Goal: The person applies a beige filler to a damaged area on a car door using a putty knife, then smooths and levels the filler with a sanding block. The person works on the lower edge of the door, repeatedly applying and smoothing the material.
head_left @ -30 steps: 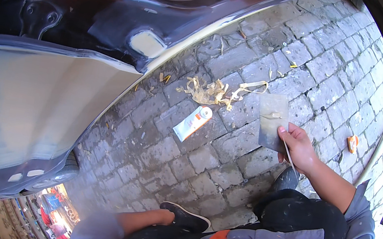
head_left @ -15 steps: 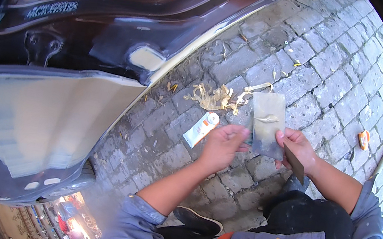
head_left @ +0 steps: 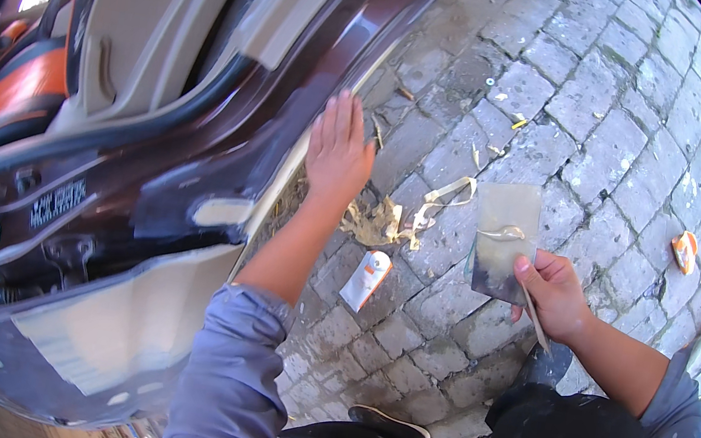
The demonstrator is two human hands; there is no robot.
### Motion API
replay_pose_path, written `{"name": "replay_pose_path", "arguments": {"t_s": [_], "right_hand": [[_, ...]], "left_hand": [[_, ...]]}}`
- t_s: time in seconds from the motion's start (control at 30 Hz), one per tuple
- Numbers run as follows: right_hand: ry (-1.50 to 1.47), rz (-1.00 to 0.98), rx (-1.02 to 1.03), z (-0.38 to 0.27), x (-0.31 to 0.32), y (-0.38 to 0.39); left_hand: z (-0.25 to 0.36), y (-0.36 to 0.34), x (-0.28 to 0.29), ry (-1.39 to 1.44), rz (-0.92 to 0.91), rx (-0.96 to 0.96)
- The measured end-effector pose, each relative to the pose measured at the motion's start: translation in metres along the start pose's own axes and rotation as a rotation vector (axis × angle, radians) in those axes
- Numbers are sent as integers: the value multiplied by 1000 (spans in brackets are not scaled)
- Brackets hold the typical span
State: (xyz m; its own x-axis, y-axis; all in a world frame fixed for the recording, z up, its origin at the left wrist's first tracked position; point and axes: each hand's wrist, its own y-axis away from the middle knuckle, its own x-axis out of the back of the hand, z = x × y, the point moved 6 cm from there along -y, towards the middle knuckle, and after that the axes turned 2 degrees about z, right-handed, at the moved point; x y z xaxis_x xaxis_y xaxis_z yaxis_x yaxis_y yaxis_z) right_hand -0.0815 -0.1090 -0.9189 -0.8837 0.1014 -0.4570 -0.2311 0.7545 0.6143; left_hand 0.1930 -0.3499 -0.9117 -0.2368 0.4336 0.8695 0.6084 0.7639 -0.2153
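Note:
My left hand (head_left: 341,146) is stretched out with its fingers straight and side by side, at the lower edge of the brown car sill (head_left: 316,90). Whether the palm presses on the sill cannot be made out. In my right hand (head_left: 556,296) is a flat, rectangular grey putty board (head_left: 501,266), thumb on top. A blob of cream putty (head_left: 502,232) lies across the middle of the board. A thin, flat brown piece (head_left: 536,320), seen nearly edge-on, is also held in that hand. Smoothed cream filler (head_left: 118,324) covers part of the car panel.
A white tube (head_left: 366,281) with an orange edge lies on the stone paving (head_left: 439,352). Crumpled tan tape scraps (head_left: 377,221) are beyond it. To the right lies a small orange-and-white object (head_left: 684,252). The open car doorway, with an orange-and-black seat (head_left: 21,98), is at the left.
My left hand has moved from beside the board up and left to the sill, its fingers straightening. The right hand still holds the board. The view has shifted, showing more of the car interior.

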Motion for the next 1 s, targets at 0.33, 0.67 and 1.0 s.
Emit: {"name": "replay_pose_path", "arguments": {"t_s": [0.33,0.67,1.0], "right_hand": [[-174,84,26,-23,65,-11],[-211,24,73,-28,43,-22],[-137,7,120,-12,-1,-3]], "left_hand": [[150,-301,40,381,-364,-472],[57,-153,22,-1016,-398,-1142],[-127,241,20,-992,-1261,-1300]]}}
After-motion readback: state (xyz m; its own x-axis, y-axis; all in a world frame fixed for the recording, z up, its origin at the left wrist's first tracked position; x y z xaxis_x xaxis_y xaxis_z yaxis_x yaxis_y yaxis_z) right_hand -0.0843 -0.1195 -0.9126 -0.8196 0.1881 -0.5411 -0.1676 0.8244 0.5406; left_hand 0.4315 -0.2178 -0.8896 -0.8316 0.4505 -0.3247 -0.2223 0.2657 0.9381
